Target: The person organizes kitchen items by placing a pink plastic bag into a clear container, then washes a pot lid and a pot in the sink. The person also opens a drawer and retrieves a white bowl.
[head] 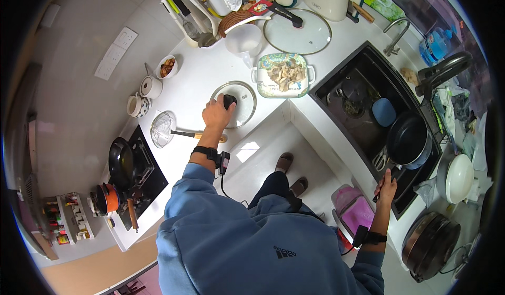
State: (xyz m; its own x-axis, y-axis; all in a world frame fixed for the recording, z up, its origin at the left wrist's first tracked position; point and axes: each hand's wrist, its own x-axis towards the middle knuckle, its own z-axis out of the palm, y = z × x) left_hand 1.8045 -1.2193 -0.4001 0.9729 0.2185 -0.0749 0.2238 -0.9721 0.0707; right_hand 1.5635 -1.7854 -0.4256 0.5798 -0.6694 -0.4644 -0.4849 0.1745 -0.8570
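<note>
My left hand grips the black knob of a round glass lid that is on or just above the white counter; which of the two I cannot tell. Below that hand lies a wire mesh skimmer, its wooden-ended handle passing under my wrist. My right hand holds the black handle of a dark frying pan over the right part of the black sink. The pan looks empty. Beneath it a bluish vessel partly shows, and kitchen scissors lie beside it.
A patterned dish of torn mushrooms stands on the counter, near a larger glass lid and a white strainer-like bowl. A black wok and an orange pot are at the stove. A faucet overhangs the sink.
</note>
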